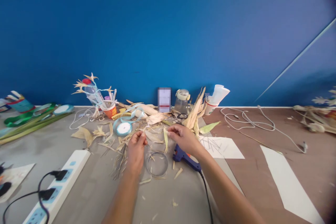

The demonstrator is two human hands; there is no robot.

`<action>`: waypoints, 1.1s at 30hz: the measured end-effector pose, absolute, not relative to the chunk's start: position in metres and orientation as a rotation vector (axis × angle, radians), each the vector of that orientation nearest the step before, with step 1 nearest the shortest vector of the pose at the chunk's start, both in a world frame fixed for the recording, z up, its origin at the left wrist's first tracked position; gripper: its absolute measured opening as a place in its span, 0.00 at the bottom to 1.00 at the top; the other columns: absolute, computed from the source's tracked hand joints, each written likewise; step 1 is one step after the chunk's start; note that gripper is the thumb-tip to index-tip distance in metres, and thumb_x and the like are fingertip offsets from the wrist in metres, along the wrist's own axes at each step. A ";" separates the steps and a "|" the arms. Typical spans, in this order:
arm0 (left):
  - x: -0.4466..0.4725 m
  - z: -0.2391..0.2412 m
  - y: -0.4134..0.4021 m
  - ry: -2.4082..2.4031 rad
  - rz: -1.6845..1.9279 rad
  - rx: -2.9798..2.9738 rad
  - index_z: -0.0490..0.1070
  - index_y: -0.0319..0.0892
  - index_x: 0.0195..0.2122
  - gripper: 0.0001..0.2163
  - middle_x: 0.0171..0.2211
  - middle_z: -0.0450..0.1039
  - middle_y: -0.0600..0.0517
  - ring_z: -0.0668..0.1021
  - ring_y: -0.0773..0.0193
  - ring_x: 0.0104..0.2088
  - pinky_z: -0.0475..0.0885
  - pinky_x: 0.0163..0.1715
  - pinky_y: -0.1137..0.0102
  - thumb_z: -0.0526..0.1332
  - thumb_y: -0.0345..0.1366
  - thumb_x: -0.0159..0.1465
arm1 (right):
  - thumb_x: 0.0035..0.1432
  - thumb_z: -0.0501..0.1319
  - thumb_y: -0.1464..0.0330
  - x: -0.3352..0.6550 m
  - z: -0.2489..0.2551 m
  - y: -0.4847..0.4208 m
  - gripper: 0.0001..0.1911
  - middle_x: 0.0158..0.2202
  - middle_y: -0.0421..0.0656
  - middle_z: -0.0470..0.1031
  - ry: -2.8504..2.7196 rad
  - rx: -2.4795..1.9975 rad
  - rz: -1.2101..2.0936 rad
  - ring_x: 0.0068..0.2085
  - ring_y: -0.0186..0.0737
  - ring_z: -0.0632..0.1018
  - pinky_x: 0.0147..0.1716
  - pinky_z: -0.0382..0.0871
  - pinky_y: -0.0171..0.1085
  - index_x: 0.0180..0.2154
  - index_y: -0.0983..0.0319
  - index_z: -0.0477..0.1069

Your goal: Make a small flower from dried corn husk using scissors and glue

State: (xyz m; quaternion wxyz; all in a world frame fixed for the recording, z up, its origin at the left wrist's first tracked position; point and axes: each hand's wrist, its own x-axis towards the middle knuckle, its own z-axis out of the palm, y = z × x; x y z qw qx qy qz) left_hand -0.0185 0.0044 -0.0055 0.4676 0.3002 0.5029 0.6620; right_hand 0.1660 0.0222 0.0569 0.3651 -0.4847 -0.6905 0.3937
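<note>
My left hand (137,148) is closed in a pinch above the scattered husk pieces. What its fingertips hold, if anything, is too small to make out. To the right, my right hand (182,137) also has its fingers pressed together. Beside its fingertips stands a narrow greenish corn husk strip (165,140); whether they grip it is unclear. A clear round ring of tape (157,164) lies below, between the wrists. Under my right forearm rests a dark blue glue gun (187,158). Dry corn husks (154,118) and a light blue ribbon spool (124,128) lie behind my hands.
A white power strip (64,178) with black plugs lies at left. Along the wall stand a paper cup (109,110), a phone (164,100), a jar (181,102) and another cup (210,106). White paper (222,147) and a cable (252,123) are at right.
</note>
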 end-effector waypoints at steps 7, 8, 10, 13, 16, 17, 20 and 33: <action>-0.012 -0.003 0.003 1.129 1.582 0.718 0.66 0.42 0.30 0.10 0.21 0.64 0.59 0.66 0.73 0.21 0.61 0.24 0.75 0.64 0.39 0.50 | 0.51 0.56 0.65 0.199 0.051 0.015 0.08 0.25 0.39 0.71 -1.727 -1.386 0.895 0.27 0.36 0.69 0.26 0.59 0.34 0.31 0.60 0.72; -0.010 -0.001 0.002 1.121 1.575 0.712 0.66 0.42 0.30 0.10 0.21 0.64 0.59 0.66 0.73 0.21 0.61 0.24 0.75 0.64 0.38 0.50 | 0.51 0.56 0.65 0.201 0.047 0.014 0.08 0.25 0.39 0.71 -1.751 -1.393 0.899 0.26 0.36 0.69 0.26 0.59 0.34 0.31 0.60 0.72; -0.008 0.002 0.001 1.101 1.556 0.699 0.65 0.42 0.30 0.09 0.21 0.64 0.59 0.65 0.73 0.20 0.61 0.23 0.75 0.64 0.36 0.50 | 0.51 0.56 0.65 0.204 0.040 0.011 0.08 0.24 0.38 0.70 -1.801 -1.409 0.901 0.26 0.36 0.68 0.26 0.58 0.34 0.30 0.60 0.72; -0.004 0.007 -0.002 1.048 1.527 0.675 0.64 0.42 0.29 0.08 0.21 0.64 0.59 0.64 0.74 0.19 0.60 0.22 0.75 0.63 0.34 0.49 | 0.51 0.56 0.65 0.206 0.033 0.009 0.08 0.22 0.38 0.69 -1.816 -1.446 0.887 0.25 0.36 0.68 0.25 0.58 0.35 0.30 0.60 0.72; -0.004 0.009 -0.003 0.990 1.507 0.652 0.64 0.42 0.28 0.09 0.21 0.64 0.59 0.64 0.75 0.19 0.60 0.22 0.76 0.63 0.33 0.48 | 0.51 0.56 0.65 0.206 0.032 0.009 0.08 0.22 0.38 0.69 -1.782 -1.453 0.883 0.25 0.36 0.68 0.25 0.59 0.35 0.30 0.59 0.72; -0.005 0.008 -0.002 0.974 1.507 0.648 0.64 0.42 0.28 0.09 0.21 0.64 0.59 0.64 0.75 0.19 0.61 0.22 0.76 0.63 0.33 0.48 | 0.51 0.56 0.64 0.206 0.032 0.009 0.08 0.22 0.38 0.69 -1.781 -1.446 0.882 0.25 0.36 0.69 0.25 0.59 0.35 0.30 0.59 0.72; -0.007 0.006 -0.001 0.947 1.518 0.637 0.64 0.42 0.28 0.09 0.22 0.64 0.59 0.65 0.75 0.19 0.61 0.23 0.76 0.63 0.33 0.47 | 0.52 0.56 0.64 0.201 0.033 0.012 0.09 0.24 0.38 0.70 -1.798 -1.440 0.867 0.26 0.37 0.69 0.26 0.58 0.35 0.31 0.59 0.72; -0.002 0.007 -0.005 1.015 1.443 0.728 0.66 0.41 0.31 0.09 0.22 0.67 0.57 0.67 0.73 0.21 0.62 0.23 0.76 0.63 0.36 0.50 | 0.57 0.49 0.72 0.210 0.030 0.052 0.13 0.37 0.48 0.72 -1.935 -1.674 0.116 0.36 0.41 0.72 0.36 0.61 0.36 0.35 0.63 0.73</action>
